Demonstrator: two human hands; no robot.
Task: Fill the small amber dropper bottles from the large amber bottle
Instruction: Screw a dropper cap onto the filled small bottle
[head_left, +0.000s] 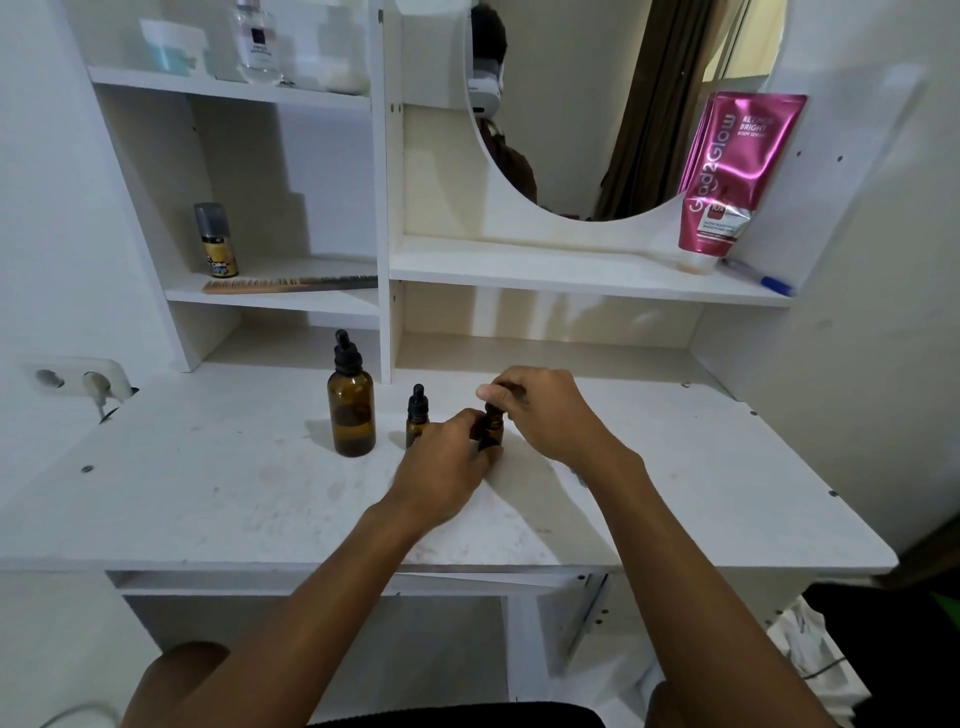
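Observation:
A large amber bottle with a black dropper cap stands upright on the white vanity table. Right of it stands a small amber dropper bottle, capped in black. A second small amber bottle stands further right. My left hand grips its body from the left. My right hand pinches its black cap from above, hiding most of the cap. The large bottle looks partly filled with dark liquid.
A pink tube and a blue pen rest on the shelf under the round mirror. A spray can and a comb lie on the left shelf. A wall socket is at the left.

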